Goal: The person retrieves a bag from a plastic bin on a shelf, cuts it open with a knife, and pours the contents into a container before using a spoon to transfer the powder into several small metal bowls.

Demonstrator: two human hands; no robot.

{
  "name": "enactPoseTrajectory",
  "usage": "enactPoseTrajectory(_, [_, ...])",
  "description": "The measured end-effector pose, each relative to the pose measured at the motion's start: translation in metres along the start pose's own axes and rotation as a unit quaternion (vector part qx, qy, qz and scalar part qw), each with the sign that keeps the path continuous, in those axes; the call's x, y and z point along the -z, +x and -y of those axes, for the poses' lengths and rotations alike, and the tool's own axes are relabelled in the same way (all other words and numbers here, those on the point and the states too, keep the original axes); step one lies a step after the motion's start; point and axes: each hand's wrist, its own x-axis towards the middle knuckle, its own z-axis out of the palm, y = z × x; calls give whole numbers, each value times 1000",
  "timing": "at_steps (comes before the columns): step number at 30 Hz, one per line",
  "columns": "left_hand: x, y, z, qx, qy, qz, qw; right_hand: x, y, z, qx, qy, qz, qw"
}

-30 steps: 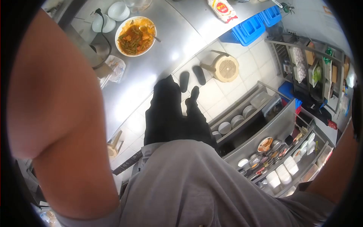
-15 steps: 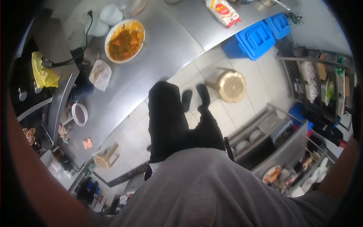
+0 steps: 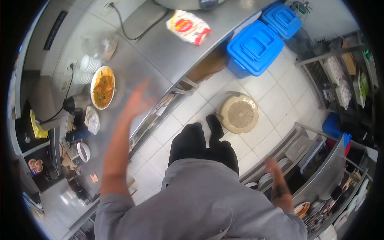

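Observation:
My left hand [image 3: 140,101] reaches out over the front part of the steel counter [image 3: 120,130], blurred by motion. Its fingers look spread and I see nothing in them. Left of it lies an oval white dish of orange-brown stewed food [image 3: 103,89], with a spoon-like handle at its rim. Beyond the hand, a white and red paper packet [image 3: 188,27] lies on the counter. My right hand [image 3: 273,166] hangs low by the shelf unit on the right, near stacked plates [image 3: 265,181]. It is smeared, so its fingers and anything in them cannot be made out.
Two blue lidded bins [image 3: 256,46] stand at the counter's far end. A beige plastic stool [image 3: 239,114] is on the tiled floor before my feet. White bowls [image 3: 90,63], a plastic bag [image 3: 92,120] and a dark-filled bowl [image 3: 83,152] sit on the counter. A metal rack [image 3: 320,66] stands far right.
Both hands have come into view, the left over the counter, the right by the shelves. My view has shifted, so the packet and dish appear further left. The stool appears lower.

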Motion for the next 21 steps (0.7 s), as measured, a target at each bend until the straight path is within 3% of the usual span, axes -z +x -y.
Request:
enactPoseTrajectory(1, [-27, -7, -19, 61, 81, 63, 993, 23, -69, 40, -131, 424, 136, 886])
enactPoseTrajectory(2, [-45, -6, -38, 121, 162, 120, 972, 43, -142, 83, -343, 709, 139, 601])
enactPoseTrajectory(4, [-75, 1, -26, 119, 158, 107, 974, 70, -190, 156, -404, 667, 132, 612])
enactPoseTrajectory(5, [-78, 0, -24, 125, 149, 83, 977, 60, -182, 169, -543, 650, 206, 490])
enactPoseTrajectory(6, [-73, 4, -17, 127, 160, 107, 973, 56, -172, 170, -543, 644, 208, 497])
enactPoseTrajectory(7, [-72, 5, -7, 139, 155, 108, 972, 66, -155, 172, -480, 678, 186, 525])
enactPoseTrajectory(9, [-67, 6, 18, 62, 122, 113, 984, 83, -96, 155, -334, 734, 133, 576])
enactPoseTrajectory(10, [-57, 4, 12, 57, 122, 120, 984, 85, -46, 131, -267, 703, 142, 644])
enactPoseTrajectory(11, [-53, 4, 11, 68, 117, 103, 985, 111, 33, 125, -349, 561, 170, 731])
enactPoseTrajectory(12, [-51, 5, 11, 67, 113, 115, 985, 142, 91, 107, -224, 384, 98, 890])
enactPoseTrajectory(13, [-53, 4, 12, 67, 106, 128, 984, 176, 141, 91, -83, 174, 22, 981])
enactPoseTrajectory(15, [-55, 3, 17, 81, 85, 99, 988, 289, 232, 95, -118, 324, -168, 923])
enactPoseTrajectory(16, [-51, 1, 11, 84, 87, 104, 987, 358, 267, 105, -85, 363, -241, 896])
enactPoseTrajectory(19, [-58, 2, 11, 107, 77, 100, 986, 543, 330, 161, 83, 240, -462, 849])
enactPoseTrajectory(21, [-56, 3, 9, 127, 69, 104, 984, 635, 359, 197, 138, 190, -502, 832])
